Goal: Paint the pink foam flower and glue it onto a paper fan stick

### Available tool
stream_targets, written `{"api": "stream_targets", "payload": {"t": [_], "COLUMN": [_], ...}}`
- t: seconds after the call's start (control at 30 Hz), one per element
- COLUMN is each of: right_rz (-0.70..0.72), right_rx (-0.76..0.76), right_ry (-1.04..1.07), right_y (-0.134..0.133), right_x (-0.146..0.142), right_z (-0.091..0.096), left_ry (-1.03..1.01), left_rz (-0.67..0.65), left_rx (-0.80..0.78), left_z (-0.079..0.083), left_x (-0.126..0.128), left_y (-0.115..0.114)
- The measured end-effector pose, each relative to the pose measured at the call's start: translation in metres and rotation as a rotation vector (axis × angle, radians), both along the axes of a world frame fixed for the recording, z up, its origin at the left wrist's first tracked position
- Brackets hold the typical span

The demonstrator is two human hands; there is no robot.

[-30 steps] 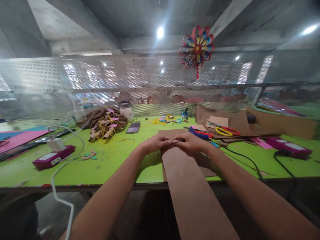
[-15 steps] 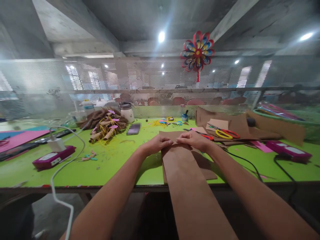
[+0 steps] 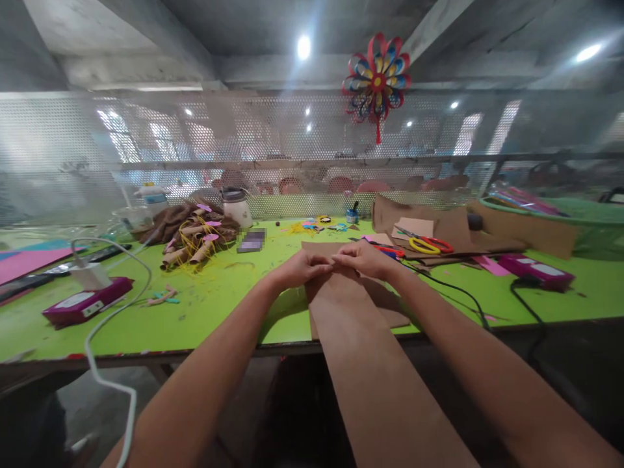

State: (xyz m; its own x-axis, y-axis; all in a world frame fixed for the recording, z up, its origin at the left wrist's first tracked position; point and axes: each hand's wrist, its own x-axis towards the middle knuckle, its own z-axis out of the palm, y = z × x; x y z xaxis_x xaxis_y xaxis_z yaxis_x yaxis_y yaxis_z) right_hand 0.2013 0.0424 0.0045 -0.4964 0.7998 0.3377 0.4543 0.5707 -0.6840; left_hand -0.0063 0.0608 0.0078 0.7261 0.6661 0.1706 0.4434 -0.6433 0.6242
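A long strip of brown paper [image 3: 363, 344] runs from the table toward me and hangs over the front edge. Both hands pinch its far end, close together: my left hand [image 3: 305, 268] at the left corner, my right hand [image 3: 363, 259] just beside it. The fingertips nearly meet, and the fold or edge between them is partly hidden. Under the strip lies another flat piece of brown paper [image 3: 390, 313] on the green table [image 3: 219, 312]. Just right of my right hand are scissors with red handles [image 3: 387, 251] and scissors with yellow and red handles [image 3: 429, 245].
Brown paper sheets [image 3: 439, 218] are piled at the back right, near a green basket [image 3: 585, 221]. Purple power strips [image 3: 88, 302] with cords sit on both sides. Rolled brown paper tubes [image 3: 197, 247] with yellow string, a jar [image 3: 236, 208] and a phone [image 3: 251, 240] stand at the left.
The view has shifted, so the whole scene sits slightly higher and farther left. My left hand's fingers have come closer to my right hand's at the strip's end.
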Motion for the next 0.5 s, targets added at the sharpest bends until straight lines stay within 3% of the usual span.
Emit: {"api": "stream_targets", "payload": {"t": [0.17, 0.5], "right_rz": [0.021, 0.092], "right_rx": [-0.173, -0.133], "right_ry": [0.157, 0.040], "right_y": [0.000, 0.000], "right_x": [0.006, 0.007], "right_z": [0.003, 0.001], "left_ry": [0.047, 0.017], "left_rz": [0.031, 0.020], "left_rx": [0.034, -0.011], "left_z": [0.004, 0.009], "left_x": [0.001, 0.002], "left_y": [-0.002, -0.007]}}
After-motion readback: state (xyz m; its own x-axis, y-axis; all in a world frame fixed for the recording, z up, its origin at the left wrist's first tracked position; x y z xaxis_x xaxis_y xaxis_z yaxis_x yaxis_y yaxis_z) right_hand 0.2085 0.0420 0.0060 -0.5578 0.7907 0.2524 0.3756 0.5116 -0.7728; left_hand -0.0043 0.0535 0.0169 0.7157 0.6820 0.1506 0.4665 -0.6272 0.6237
